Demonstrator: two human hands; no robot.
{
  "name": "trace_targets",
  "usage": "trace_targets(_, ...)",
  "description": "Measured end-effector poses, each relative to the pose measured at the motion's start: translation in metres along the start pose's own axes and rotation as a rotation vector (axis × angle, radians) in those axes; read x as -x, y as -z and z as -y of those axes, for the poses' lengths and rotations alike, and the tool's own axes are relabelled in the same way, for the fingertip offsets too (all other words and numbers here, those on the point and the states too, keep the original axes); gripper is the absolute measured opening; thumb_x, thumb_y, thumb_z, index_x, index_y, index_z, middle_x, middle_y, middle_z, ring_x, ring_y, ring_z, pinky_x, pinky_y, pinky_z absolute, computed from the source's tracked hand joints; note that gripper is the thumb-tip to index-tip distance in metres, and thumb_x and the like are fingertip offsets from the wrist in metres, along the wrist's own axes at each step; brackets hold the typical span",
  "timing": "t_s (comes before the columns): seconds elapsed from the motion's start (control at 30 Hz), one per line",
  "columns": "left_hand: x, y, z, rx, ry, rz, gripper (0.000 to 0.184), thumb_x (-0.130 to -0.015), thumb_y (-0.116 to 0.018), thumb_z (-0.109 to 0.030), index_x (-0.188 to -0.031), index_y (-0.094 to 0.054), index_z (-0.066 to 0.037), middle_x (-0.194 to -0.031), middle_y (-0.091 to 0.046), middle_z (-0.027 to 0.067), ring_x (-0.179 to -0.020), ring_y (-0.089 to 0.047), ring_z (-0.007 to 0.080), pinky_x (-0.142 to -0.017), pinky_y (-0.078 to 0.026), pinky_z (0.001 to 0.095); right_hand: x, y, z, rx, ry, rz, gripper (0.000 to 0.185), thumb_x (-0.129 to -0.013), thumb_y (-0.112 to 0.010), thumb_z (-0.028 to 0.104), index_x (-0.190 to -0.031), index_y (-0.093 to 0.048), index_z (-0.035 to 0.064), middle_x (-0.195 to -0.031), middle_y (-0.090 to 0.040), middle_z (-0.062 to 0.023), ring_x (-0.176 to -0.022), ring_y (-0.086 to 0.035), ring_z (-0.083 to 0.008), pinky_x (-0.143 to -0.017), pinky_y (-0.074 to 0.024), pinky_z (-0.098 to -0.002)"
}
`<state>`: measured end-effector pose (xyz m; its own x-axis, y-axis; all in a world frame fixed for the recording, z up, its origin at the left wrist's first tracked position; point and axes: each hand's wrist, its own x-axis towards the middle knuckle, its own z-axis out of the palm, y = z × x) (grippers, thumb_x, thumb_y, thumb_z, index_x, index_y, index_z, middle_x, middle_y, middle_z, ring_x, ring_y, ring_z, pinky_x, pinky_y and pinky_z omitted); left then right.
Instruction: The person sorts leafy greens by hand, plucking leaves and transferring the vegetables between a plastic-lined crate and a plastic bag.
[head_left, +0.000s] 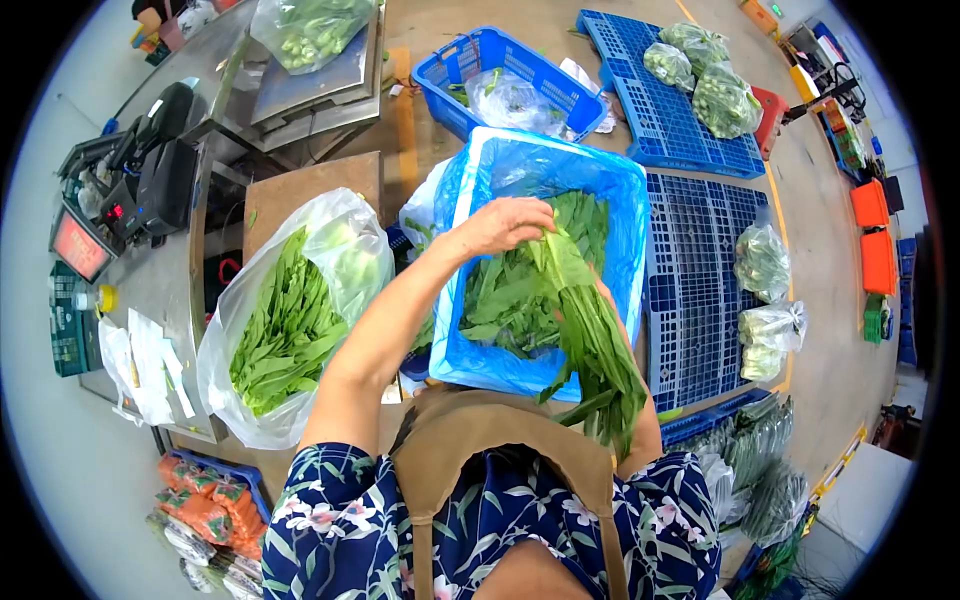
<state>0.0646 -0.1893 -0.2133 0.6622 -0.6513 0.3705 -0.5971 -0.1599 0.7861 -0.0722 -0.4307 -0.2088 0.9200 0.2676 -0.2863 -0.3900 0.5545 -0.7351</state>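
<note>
A bunch of long leafy greens (pixel 590 325) hangs over the near right part of a blue crate (pixel 642 240) lined with blue plastic. My left hand (pixel 510 222) has its fingers closed on the upper end of the bunch, above the crate. My right hand is hidden behind the leaves; only the forearm shows at the right of the bunch. More loose greens (pixel 505 300) lie inside the crate. To the left, an open clear plastic bag (pixel 225 345) holds another heap of long leaves (pixel 285 330).
A blue basket (pixel 440 85) with clear plastic stands beyond the crate. Blue pallets (pixel 700 290) with bagged vegetables (pixel 725 100) are on the right. At the left are a metal table (pixel 165 310), a scale (pixel 320 95) and bagged carrots (pixel 215 505).
</note>
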Motion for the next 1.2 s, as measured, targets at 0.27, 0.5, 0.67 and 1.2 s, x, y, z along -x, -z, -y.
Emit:
trace_targets(0.27, -0.011, -0.026, -0.020, 0.938, 0.687, -0.662, 0.025, -0.095, -0.053, -0.012, -0.112, -0.060, 0.004, -0.088, -0.068, 0.0111, -0.082, -0.066, 0.0189, -0.070, -0.054, 0.0296, -0.002, -0.004, 0.005, -0.278, -0.165, 0.167, 0.048, -0.095, -0.054, 0.029, -0.135, -0.044, 0.0037, -0.112, -0.058, -0.0108, -0.093, -0.059, -0.0205, -0.082, -0.0486, -0.0314)
trace_targets(0.5, 0.026, -0.077, 0.019, 0.822, 1.356, -0.496, 0.045, -0.097, -0.047, -0.036, -0.122, -0.051, 0.002, -0.112, -0.059, 0.0183, -0.104, -0.058, 0.0309, -0.077, -0.052, 0.0455, 0.000, 0.016, 0.009, -0.314, -0.129, 0.233, 0.049, -0.095, -0.055, 0.031, -0.133, -0.045, 0.0024, -0.104, -0.059, -0.0116, -0.085, -0.058, -0.0211, -0.077, -0.0488, -0.0314)
trace_targets(0.67, 0.015, -0.067, -0.031, 0.991, 0.944, -0.472, 0.062, -0.096, -0.050, -0.044, -0.143, -0.034, -0.009, -0.132, -0.050, 0.0116, -0.120, -0.049, 0.0246, -0.088, -0.046, 0.0425, -0.011, 0.016, 0.012, -0.353, -0.132, 0.387, 0.050, -0.095, -0.055, 0.033, -0.132, -0.045, 0.0015, -0.099, -0.060, -0.0122, -0.079, -0.057, -0.0214, -0.073, -0.0490, -0.0315)
trace_targets(1.2, -0.002, 0.002, -0.040, -0.177, 0.074, -0.022, 0.031, -0.089, -0.055, -0.012, -0.119, -0.058, -0.004, -0.107, -0.064, 0.0143, -0.106, -0.059, 0.0348, -0.092, -0.047, 0.0375, -0.003, -0.027, 0.004, -0.277, -0.368, 0.091, 0.049, -0.096, -0.052, 0.038, -0.131, -0.047, 0.0044, -0.116, -0.061, -0.0120, -0.098, -0.065, -0.0214, -0.082, -0.0557, -0.0330)
